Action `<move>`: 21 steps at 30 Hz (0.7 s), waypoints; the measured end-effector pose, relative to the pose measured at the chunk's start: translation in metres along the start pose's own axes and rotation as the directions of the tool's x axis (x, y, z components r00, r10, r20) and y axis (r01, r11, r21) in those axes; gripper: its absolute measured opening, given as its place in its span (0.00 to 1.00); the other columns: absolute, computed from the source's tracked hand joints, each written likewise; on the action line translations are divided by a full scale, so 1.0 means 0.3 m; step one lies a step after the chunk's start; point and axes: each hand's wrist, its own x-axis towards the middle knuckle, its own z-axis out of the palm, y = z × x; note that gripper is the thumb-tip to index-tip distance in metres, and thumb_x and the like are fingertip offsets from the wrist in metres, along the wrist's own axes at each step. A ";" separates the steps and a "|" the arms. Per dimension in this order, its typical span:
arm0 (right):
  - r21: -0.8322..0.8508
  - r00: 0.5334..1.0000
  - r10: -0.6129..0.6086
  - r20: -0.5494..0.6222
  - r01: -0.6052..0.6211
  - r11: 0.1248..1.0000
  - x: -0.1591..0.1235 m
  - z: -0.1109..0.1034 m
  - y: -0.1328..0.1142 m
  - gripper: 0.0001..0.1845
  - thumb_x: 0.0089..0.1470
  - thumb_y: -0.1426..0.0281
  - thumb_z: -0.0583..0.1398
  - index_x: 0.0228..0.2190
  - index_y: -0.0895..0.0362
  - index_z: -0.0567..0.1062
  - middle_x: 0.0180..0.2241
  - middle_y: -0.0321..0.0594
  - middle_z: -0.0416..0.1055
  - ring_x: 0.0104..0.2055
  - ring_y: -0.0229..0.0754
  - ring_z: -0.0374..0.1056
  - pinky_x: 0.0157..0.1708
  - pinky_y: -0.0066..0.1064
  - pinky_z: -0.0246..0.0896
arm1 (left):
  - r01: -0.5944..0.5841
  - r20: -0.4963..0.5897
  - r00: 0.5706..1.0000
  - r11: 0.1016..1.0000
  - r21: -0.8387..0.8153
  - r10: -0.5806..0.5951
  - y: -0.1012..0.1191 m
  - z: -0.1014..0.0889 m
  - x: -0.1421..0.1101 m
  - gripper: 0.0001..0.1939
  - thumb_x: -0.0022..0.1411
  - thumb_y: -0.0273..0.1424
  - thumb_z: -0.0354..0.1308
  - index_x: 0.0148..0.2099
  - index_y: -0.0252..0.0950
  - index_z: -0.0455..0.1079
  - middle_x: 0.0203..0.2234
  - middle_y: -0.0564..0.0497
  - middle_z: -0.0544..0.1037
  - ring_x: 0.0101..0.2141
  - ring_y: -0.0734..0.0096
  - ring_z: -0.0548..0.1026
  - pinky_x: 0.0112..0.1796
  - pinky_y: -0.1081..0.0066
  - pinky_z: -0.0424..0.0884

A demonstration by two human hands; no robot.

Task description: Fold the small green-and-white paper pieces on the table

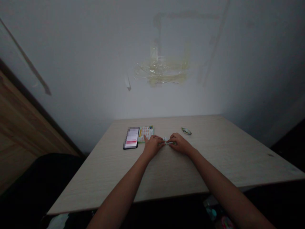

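Note:
Near the middle of the table, a small pale piece of folded paper (165, 139) shows between my two hands. My left hand (153, 144) pinches its left end, with the thumb and fingers together. From the other side, my right hand (179, 143) grips the right end between thumb and fingertips. Most of the piece is hidden by the fingers, so its full shape cannot be seen. Just beyond my left hand lies a colourful printed sheet or booklet (145, 131), partly covered by that hand.
A phone with a lit screen (132, 138) lies left of the printed sheet. Another small folded piece (186, 130) rests beyond my right hand. The pale wooden table (114, 168) meets a wall (95, 63) with tape remnants (166, 76). Dark shapes flank the table.

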 end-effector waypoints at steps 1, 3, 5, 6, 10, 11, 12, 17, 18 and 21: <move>0.006 1.000 0.000 -0.003 0.000 1.000 0.000 0.000 0.001 0.12 0.53 0.72 0.64 0.41 0.53 0.82 0.37 0.44 0.72 0.43 0.45 0.66 0.46 0.38 0.63 | -0.001 -0.005 1.000 1.000 -0.008 0.001 -0.001 0.000 0.000 0.10 0.65 0.41 0.58 0.46 0.52 0.78 0.48 0.53 0.80 0.55 0.58 0.68 0.56 0.27 0.25; 0.014 1.000 0.001 -0.005 -0.001 1.000 0.000 0.001 0.005 0.11 0.54 0.71 0.64 0.41 0.53 0.82 0.37 0.44 0.72 0.43 0.45 0.66 0.46 0.38 0.63 | -0.001 -0.013 1.000 1.000 -0.022 0.001 -0.002 0.001 0.000 0.09 0.66 0.40 0.58 0.45 0.51 0.78 0.47 0.54 0.80 0.54 0.58 0.69 0.56 0.27 0.25; 0.016 1.000 0.006 -0.004 -0.006 1.000 0.000 0.003 0.008 0.10 0.55 0.69 0.63 0.40 0.53 0.82 0.37 0.43 0.72 0.43 0.45 0.66 0.46 0.38 0.63 | -0.002 -0.014 1.000 1.000 -0.029 0.002 -0.003 0.002 0.000 0.09 0.66 0.40 0.57 0.45 0.50 0.78 0.47 0.54 0.80 0.54 0.58 0.69 0.57 0.27 0.25; 0.014 1.000 0.009 -0.003 -0.009 1.000 0.001 0.005 0.010 0.10 0.56 0.69 0.63 0.40 0.53 0.82 0.36 0.43 0.72 0.43 0.45 0.67 0.45 0.37 0.63 | -0.001 -0.015 1.000 1.000 -0.030 0.001 -0.003 0.003 -0.001 0.09 0.66 0.40 0.57 0.45 0.50 0.78 0.47 0.54 0.80 0.54 0.58 0.69 0.57 0.27 0.25; 0.010 1.000 0.027 -0.015 -0.027 1.000 0.004 0.012 0.011 0.08 0.57 0.71 0.62 0.38 0.54 0.82 0.35 0.43 0.72 0.42 0.44 0.66 0.45 0.36 0.63 | 0.013 -0.018 1.000 1.000 -0.019 -0.013 0.002 0.001 -0.001 0.10 0.65 0.41 0.58 0.44 0.49 0.78 0.47 0.53 0.80 0.54 0.58 0.69 0.57 0.28 0.26; 0.014 0.999 0.035 -0.021 -0.034 0.999 0.005 0.012 0.009 0.08 0.57 0.71 0.62 0.37 0.55 0.82 0.35 0.43 0.72 0.42 0.44 0.66 0.45 0.36 0.63 | 0.020 -0.015 1.000 1.000 -0.013 -0.020 0.003 0.001 -0.001 0.10 0.65 0.41 0.58 0.44 0.48 0.78 0.47 0.52 0.80 0.55 0.57 0.69 0.58 0.28 0.26; 0.020 0.999 0.045 -0.025 -0.045 0.999 0.006 0.012 0.006 0.07 0.57 0.71 0.62 0.36 0.55 0.82 0.35 0.43 0.72 0.41 0.44 0.66 0.45 0.36 0.62 | 0.028 -0.013 1.000 1.000 -0.005 -0.028 0.005 0.000 -0.001 0.11 0.64 0.42 0.59 0.45 0.48 0.77 0.47 0.52 0.80 0.55 0.57 0.68 0.58 0.29 0.27; 0.045 0.993 0.114 -0.001 -0.114 0.992 0.017 0.010 -0.006 0.08 0.58 0.69 0.62 0.35 0.57 0.82 0.35 0.43 0.73 0.42 0.43 0.66 0.45 0.34 0.61 | 0.052 -0.049 0.997 0.999 0.014 -0.051 0.006 0.005 0.003 0.09 0.63 0.41 0.60 0.42 0.45 0.77 0.45 0.51 0.80 0.53 0.58 0.69 0.59 0.30 0.29; 0.044 0.991 0.132 0.004 -0.132 0.990 0.021 0.012 -0.007 0.08 0.58 0.69 0.62 0.35 0.57 0.82 0.36 0.43 0.73 0.42 0.43 0.66 0.45 0.34 0.60 | 0.052 -0.062 0.997 0.999 0.009 -0.051 0.006 0.007 0.005 0.09 0.63 0.41 0.60 0.41 0.44 0.77 0.44 0.52 0.81 0.53 0.58 0.70 0.59 0.30 0.29; 0.029 0.982 0.188 0.006 -0.188 0.982 0.032 0.021 -0.006 0.08 0.58 0.70 0.62 0.35 0.58 0.82 0.35 0.44 0.74 0.42 0.43 0.67 0.46 0.34 0.59 | 0.063 -0.088 0.994 0.998 -0.004 -0.063 0.005 0.013 0.013 0.08 0.64 0.39 0.60 0.39 0.43 0.77 0.43 0.52 0.81 0.52 0.57 0.70 0.58 0.28 0.31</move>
